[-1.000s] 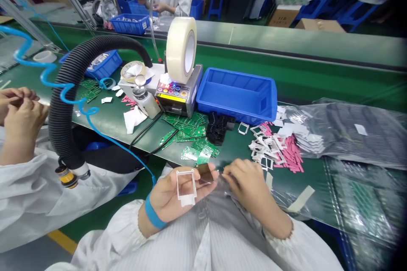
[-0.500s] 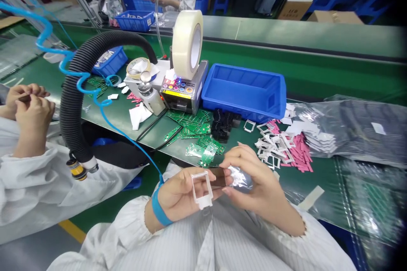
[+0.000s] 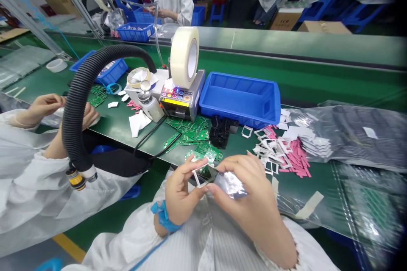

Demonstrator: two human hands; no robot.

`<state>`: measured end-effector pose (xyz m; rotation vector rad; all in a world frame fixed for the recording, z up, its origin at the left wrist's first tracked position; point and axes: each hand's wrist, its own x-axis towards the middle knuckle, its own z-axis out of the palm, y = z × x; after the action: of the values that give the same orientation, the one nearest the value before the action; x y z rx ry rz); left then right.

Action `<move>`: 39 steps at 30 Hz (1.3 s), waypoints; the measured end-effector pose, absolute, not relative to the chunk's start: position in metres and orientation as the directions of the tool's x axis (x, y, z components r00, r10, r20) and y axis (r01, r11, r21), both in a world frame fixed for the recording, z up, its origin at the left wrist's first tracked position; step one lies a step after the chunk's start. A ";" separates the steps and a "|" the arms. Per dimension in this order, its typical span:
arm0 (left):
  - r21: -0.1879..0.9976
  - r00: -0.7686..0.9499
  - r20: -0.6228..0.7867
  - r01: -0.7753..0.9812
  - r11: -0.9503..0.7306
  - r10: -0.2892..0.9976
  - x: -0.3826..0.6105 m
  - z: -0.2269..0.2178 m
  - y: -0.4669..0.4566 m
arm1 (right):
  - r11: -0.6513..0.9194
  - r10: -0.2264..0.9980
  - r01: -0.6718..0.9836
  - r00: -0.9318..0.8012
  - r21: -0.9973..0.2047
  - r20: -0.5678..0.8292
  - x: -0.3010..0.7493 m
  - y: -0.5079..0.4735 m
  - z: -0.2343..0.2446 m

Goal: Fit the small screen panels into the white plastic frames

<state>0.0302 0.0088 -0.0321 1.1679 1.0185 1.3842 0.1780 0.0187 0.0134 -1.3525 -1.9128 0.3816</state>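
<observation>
Close in front of my body, my left hand [image 3: 182, 192] pinches a small white plastic frame [image 3: 196, 179] between thumb and fingers. A small dark, glassy display panel [image 3: 207, 173] lies against the frame, at the fingertips of my right hand [image 3: 249, 186]. The right fingers and thumb close on the panel's right end. A crinkled silvery film or bag [image 3: 232, 184] shows inside the right hand; how it is held is partly hidden. Whether the panel sits inside the frame, I cannot tell. A blue strap [image 3: 165, 217] wraps my left wrist.
Green circuit boards [image 3: 190, 133], black parts [image 3: 219, 131], white frames [image 3: 270, 150] and pink strips [image 3: 299, 159] lie ahead. Behind stand a blue bin [image 3: 238, 97] and a tape dispenser [image 3: 181, 103]. A black hose [image 3: 71, 114] arches at left, near a co-worker's hands [image 3: 47, 108].
My left hand has turned over, from palm up to gripping the frame at its edges. Frame and dark panel have come together. The co-worker's hands at left have moved apart.
</observation>
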 end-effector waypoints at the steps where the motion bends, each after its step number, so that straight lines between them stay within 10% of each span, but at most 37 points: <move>1: 0.976 -0.034 0.123 -0.175 -0.127 0.992 0.031 -0.034 0.009 | 0.402 0.892 0.694 -0.149 -0.598 0.427 0.176 0.019 0.012; 21: 0.959 -0.235 -0.018 -0.278 -0.049 0.972 0.050 -0.060 0.011 | 0.294 0.936 0.734 -0.094 -0.611 0.338 0.166 0.025 0.000; 32: 0.477 0.369 -0.460 -0.665 0.575 0.808 0.034 -0.065 0.020 | 0.111 0.981 0.847 -0.009 -0.520 0.194 0.254 0.034 -0.003; 39: 0.495 0.483 -0.408 -0.596 0.632 0.775 0.037 -0.066 0.012 | 0.045 0.989 0.926 0.012 -0.376 0.149 0.278 0.084 -0.028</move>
<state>0.0373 0.0125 -0.0657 0.3046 0.6508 0.8507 0.2780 0.0836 -0.0284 -1.9288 -1.9621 0.2351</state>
